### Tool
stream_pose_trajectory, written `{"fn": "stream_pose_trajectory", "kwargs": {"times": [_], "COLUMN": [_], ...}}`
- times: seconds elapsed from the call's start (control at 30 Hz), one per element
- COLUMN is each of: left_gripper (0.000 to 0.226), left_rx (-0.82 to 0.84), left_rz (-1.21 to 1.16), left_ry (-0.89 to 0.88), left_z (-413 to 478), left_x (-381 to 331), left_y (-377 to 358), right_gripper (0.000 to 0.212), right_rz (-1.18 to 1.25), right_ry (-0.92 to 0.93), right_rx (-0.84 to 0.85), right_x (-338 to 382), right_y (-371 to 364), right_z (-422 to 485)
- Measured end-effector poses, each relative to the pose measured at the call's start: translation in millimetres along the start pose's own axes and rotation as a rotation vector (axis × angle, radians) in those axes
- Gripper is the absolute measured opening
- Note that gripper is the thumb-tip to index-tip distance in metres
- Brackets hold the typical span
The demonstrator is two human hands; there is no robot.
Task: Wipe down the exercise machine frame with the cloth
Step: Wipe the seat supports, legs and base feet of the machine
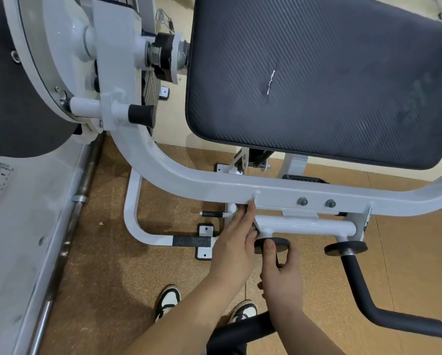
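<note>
Where the white frame bar (214, 187) crosses the picture's middle, its lower edge is touched by the straight, pressed-together fingers of the left hand (234, 242); at lower centre, the black handle (240, 331) is gripped by the right hand (282, 278).

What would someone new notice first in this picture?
The big dark pad fills the upper right, with a small white tear near its middle. Below it the white frame tube curves across, and the left hand reaches up to its underside while the right hand holds the near handle.
</note>
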State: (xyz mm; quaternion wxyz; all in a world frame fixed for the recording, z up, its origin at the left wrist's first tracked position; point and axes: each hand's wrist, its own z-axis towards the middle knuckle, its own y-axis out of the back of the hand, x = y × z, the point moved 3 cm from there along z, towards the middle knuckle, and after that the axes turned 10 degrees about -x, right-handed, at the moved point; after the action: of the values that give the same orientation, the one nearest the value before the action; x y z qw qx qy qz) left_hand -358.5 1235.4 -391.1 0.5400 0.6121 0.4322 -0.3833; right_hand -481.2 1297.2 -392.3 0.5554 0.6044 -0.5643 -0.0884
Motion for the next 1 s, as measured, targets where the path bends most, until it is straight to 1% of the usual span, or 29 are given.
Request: {"fn": "stream_pose_trajectory", "kwargs": {"times": [0.07, 0.1, 0.17, 0.27, 0.37, 0.47, 0.53, 0.6, 0.63, 0.7, 0.73, 0.8, 0.9, 1.0], "left_gripper": [0.065, 0.061, 0.056, 0.048, 0.033, 0.033, 0.035, 0.036, 0.037, 0.045, 0.052, 0.060, 0.052, 0.041], "left_rx": [0.003, 0.010, 0.019, -0.075, -0.090, -0.086, -0.035, -0.001, -0.027, -0.076, -0.066, -0.015, 0.011, 0.113], "left_rz": [-0.056, -0.083, -0.122, -0.100, -0.052, -0.031, -0.006, -0.025, -0.052, -0.110, -0.120, -0.106, -0.103, -0.149], "left_ry": [0.057, 0.090, 0.167, 0.194, 0.220, 0.266, 0.295, 0.368, 0.409, 0.480, 0.508, 0.525, 0.525, 0.530], "left_z": [-15.4, -23.4, -28.3, -5.6, 11.2, -8.3, -28.8, -36.9, -32.8, -14.9, -5.0, 3.9, -17.9, -40.9], "left_x": [0.0, -0.4, -1.5, -4.1, -9.7, -9.1, -3.8, 0.8, 3.4, 7.0, 7.8, 7.2, 4.7, -2.8], "left_y": [1.5, 5.2, 14.9, 21.3, 4.8, -2.9, 3.0, 9.1, 10.2, 6.1, 0.9, -9.0, -9.5, 7.1], "right_gripper": [0.059, 0.060, 0.070, 0.083, 0.084, 0.078, 0.075, 0.074, 0.074, 0.082, 0.086, 0.090, 0.092, 0.087], "right_rz": [0.004, 0.018, 0.034, 0.036, 0.039, 0.036, 0.041, 0.051, 0.057, 0.070, 0.071, 0.064, 0.052, 0.066], "right_ry": [0.010, 0.007, -0.006, -0.010, -0.013, -0.008, 0.010, 0.021, 0.022, 0.001, -0.007, -0.012, -0.018, -0.008], "right_rx": [0.019, 0.028, 0.034, 0.035, 0.043, 0.036, 0.028, 0.023, 0.023, 0.028, 0.030, 0.031, 0.045, 0.058], "right_x": [2.3, 4.3, 4.1, 2.7, 1.6, 1.7, 3.2, 2.9, 3.3, 3.0, 3.1, 1.0, 0.8, 4.8], "right_y": [1.4, 2.3, 2.5, 1.1, -0.1, 0.1, 0.7, 0.8, 1.1, 0.4, 0.5, -0.9, -0.5, 1.4], "right_z": [-2.6, -4.4, -4.8, -4.0, -3.2, -2.6, -3.8, -3.9, -4.2, -4.2, -4.1, -2.9, -1.4, -5.2]}}
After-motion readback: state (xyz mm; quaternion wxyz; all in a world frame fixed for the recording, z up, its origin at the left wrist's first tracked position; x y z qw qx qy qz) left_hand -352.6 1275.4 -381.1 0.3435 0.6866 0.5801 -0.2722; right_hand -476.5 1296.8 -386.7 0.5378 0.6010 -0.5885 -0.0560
